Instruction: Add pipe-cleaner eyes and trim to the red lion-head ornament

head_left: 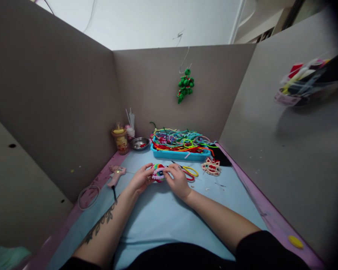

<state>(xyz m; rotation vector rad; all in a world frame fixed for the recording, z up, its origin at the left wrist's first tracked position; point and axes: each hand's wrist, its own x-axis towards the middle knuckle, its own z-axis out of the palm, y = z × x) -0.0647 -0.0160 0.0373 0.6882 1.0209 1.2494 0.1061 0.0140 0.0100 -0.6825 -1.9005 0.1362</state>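
A small rounded craft piece of fuzzy, rainbow-coloured pipe cleaner [158, 175] is between my hands, above the blue cloth. My left hand [142, 178] grips its left side with fingers closed round it. From the right, my right hand [177, 180] pinches the edge of the same piece, near a dark blue spot. Fingers hide part of its sides. Just beyond my right hand lie scissors with yellow and red handles [194, 171]. Further right rests a pale pink and red pipe-cleaner piece [212, 167].
A blue tray [180, 154] heaped with pipe cleaners stands at the back, beside a metal bowl [140, 144] and a lidded cup [121, 140]. A pink glue gun [117, 175] lies left. Grey panels enclose the table; a green ornament [186, 85] hangs behind.
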